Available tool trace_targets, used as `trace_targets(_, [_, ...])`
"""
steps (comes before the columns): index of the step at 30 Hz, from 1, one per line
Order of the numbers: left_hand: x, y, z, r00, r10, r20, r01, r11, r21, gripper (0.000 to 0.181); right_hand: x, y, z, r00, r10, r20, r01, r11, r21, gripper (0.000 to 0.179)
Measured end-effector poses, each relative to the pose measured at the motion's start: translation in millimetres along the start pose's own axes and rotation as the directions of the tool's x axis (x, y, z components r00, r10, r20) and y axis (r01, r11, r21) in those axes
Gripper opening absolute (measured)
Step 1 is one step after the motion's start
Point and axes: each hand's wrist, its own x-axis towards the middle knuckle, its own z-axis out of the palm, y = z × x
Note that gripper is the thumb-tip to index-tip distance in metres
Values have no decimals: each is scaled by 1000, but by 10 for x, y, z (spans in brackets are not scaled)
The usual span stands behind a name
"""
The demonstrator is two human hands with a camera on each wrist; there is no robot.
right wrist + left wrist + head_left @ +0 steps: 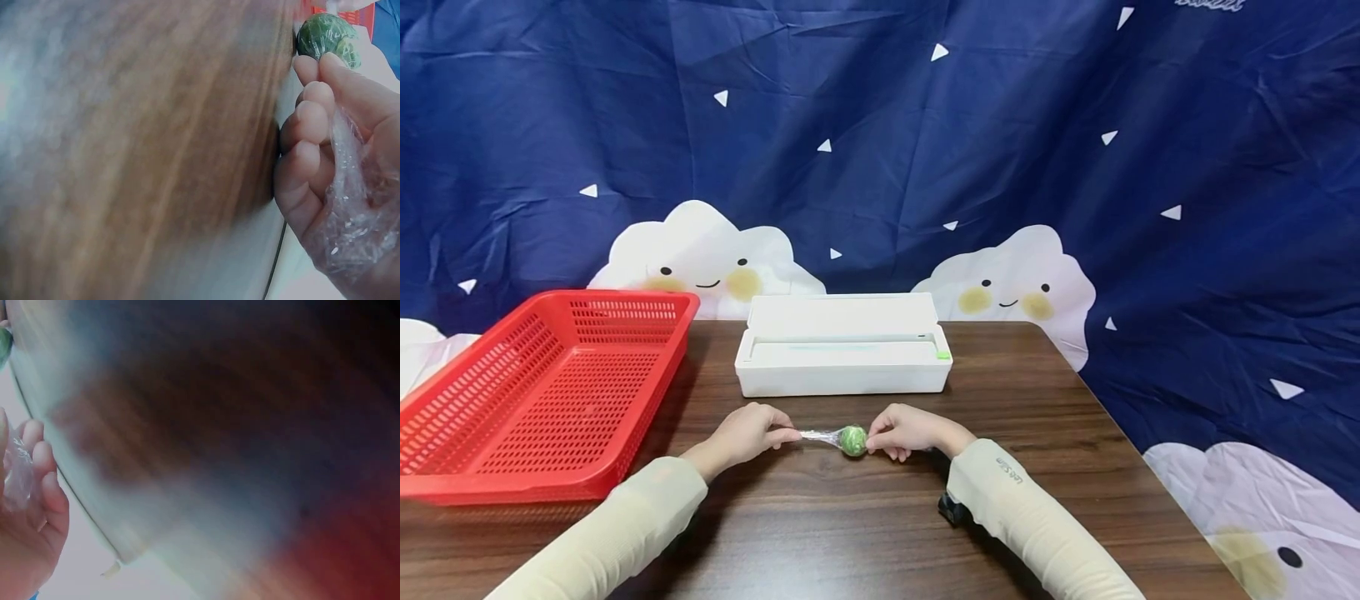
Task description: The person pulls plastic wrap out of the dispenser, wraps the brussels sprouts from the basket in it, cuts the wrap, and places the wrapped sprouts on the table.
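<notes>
A Brussels sprout [852,441], wrapped in clear cling film, is between my two hands low over the table. My left hand [752,433] pinches the film, which stretches from the sprout as a twisted strand [818,436]. On the sprout's other side, my right hand [913,429] pinches the film close against it with thumb and forefinger. In the right wrist view, crumpled cling film [359,231] trails from that pinch across the palm. More film [20,475] shows inside the left hand in the left wrist view, with the sprout [5,345] cut off at the edge.
Behind the hands stands a long white box [842,379] with its lid raised and a small green piece at the right front. A red plastic basket [655,400] is at the left of the brown wooden table [820,533]. A blue cloth [880,108] hangs behind.
</notes>
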Motion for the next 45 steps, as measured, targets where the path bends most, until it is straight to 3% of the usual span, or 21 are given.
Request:
trace_targets(3, [-14,-21,-6,1000,-19,-21,20,999,32,32,-6,-1,1,1000,9,0,-9,1000,8,17])
trace_targets(6, [-14,-36,-5,998,-56,-12,56,998,-4,39,-15,-8,-2,1000,13,2,-13,1000,17,17])
trace_targets(16, [42,-24,-1,997,-78,27,79,996,-49,36,-15,-6,5,1000,2,10,-2,1000,28,17])
trace_targets(25, [62,10,-6,989,-144,-32,142,988,-64,39,-32,-17,21,1000,-6,-4,6,1000,-23,18])
trace_targets(33, [48,-13,6,984,-172,-43,165,978,-128,31,-64,-48,18,999,-35,-2,35,999,-31,18])
trace_targets(39, [72,-34,11,974,-207,-90,192,970,-151,22,-70,-60,20,997,-82,0,82,995,-48,14])
trace_targets(45, [90,-15,10,968,-225,-110,202,961,-189,16,-83,-64,39,998,-69,-7,69,997,-23,9])
